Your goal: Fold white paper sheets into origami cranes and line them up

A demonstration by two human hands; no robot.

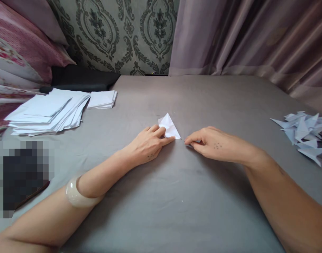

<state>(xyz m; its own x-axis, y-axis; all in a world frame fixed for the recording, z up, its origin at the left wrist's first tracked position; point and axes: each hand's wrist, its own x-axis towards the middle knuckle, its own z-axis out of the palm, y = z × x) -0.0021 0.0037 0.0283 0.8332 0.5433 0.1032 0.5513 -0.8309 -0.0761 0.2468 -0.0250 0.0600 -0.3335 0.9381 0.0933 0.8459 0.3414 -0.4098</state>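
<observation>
A small piece of white folded paper [170, 129] with creases lies on the grey cloth, its outline roughly a triangle pointing away from me. My left hand [147, 146] rests over its lower left part, thumb along the bottom edge and curled fingers on the left side, holding it down. Just right of the paper's lower right corner, a small gap apart, is my right hand [210, 144]. Its fingers are bent with thumb and forefinger close together, and I see nothing between them. A pale bangle [79, 198] circles my left forearm.
Stacked white paper sheets [50, 110] lie at the left, beside a smaller pile of cut paper [102, 99]. Several folded paper figures [305, 130] are heaped at the right edge. A black cloth-like item [84, 77] lies behind the sheets. A blurred dark object [25, 179] is at lower left.
</observation>
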